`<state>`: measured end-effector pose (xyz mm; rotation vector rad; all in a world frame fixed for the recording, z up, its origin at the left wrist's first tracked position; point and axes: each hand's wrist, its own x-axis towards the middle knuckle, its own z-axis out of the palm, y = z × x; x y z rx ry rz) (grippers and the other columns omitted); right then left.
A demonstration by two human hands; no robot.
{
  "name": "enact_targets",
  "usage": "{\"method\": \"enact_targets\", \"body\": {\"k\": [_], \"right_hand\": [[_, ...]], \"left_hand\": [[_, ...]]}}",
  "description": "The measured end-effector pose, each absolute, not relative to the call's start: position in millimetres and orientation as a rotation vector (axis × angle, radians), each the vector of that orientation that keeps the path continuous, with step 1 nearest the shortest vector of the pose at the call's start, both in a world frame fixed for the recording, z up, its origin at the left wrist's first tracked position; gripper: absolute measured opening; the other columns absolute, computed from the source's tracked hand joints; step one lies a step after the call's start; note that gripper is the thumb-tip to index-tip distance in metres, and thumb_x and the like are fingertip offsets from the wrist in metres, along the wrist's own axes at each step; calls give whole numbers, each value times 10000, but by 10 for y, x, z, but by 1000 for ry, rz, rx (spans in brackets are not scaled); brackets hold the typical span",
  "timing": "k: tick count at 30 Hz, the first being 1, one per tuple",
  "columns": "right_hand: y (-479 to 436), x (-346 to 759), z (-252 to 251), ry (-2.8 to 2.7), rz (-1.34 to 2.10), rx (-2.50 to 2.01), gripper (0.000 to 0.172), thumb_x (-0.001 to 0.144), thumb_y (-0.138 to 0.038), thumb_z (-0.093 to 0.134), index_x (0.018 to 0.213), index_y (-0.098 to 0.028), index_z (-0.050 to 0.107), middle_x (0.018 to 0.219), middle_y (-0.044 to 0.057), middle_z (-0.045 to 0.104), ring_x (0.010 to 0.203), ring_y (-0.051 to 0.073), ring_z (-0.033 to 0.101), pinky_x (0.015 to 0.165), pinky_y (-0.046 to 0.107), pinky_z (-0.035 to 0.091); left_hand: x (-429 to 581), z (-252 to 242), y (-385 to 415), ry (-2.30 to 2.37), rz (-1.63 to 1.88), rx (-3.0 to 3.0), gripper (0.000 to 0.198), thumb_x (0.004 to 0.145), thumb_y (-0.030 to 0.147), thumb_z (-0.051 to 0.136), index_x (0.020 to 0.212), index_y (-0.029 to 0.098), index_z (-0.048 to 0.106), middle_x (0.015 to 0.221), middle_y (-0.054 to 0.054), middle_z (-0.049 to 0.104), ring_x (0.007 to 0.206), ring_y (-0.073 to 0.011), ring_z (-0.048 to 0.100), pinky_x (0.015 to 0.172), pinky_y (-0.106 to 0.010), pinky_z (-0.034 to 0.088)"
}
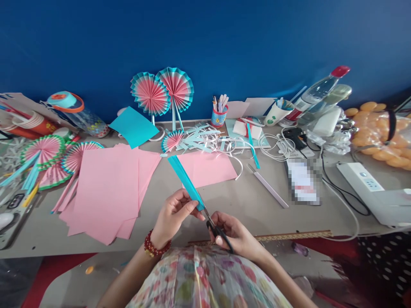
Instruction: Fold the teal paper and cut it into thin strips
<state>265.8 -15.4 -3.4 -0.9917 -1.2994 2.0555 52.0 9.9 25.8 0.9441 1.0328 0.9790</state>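
Observation:
My left hand (176,215) pinches the lower end of a folded blue paper strip (185,179), which slants up and to the left over the table. In my right hand (236,234) is a pair of black-handled scissors (221,233), fingers closed round the loops. The metal blades meet the strip's lower right edge, close to my left fingertips; whether they cut into it I cannot tell. Behind the strip lies a sheet of pink paper (205,169). A stack of pink sheets (107,188) spreads to the left of my left hand.
Pleated paper fans (150,96) lean on the blue wall, near a blue sheet (134,127) and white paper strips (202,137). Right of my hands are a slim craft knife (271,189), a phone (304,182) and a power strip (362,177). A bottle (313,96) stands behind.

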Motion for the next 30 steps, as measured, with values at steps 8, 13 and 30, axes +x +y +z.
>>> {"method": "enact_targets", "body": {"k": [8,13,30], "right_hand": [[-168,2667,-45,-1310,2046,-1017,560,709,-668,757,862,-181,524,767,-6,559,667,116,466,603,235,336],[-177,2667,-41,-1318,2048,-1026,543,716,-649,762,858,-183,521,752,-11,548,658,113,456,593,233,327],[-163,2656,-62,-1344,2014,-1051,514,731,-616,764,829,-183,505,719,-27,484,632,101,403,563,233,285]], "left_hand": [[518,253,82,1046,979,954,243,891,385,684,859,161,592,757,-3,673,629,-168,717,657,-279,566],[508,249,78,1023,982,954,217,902,362,673,867,163,595,766,2,668,636,-164,721,661,-271,562],[488,262,90,1006,994,959,203,906,349,674,871,162,602,775,1,671,635,-156,718,657,-261,557]]}}
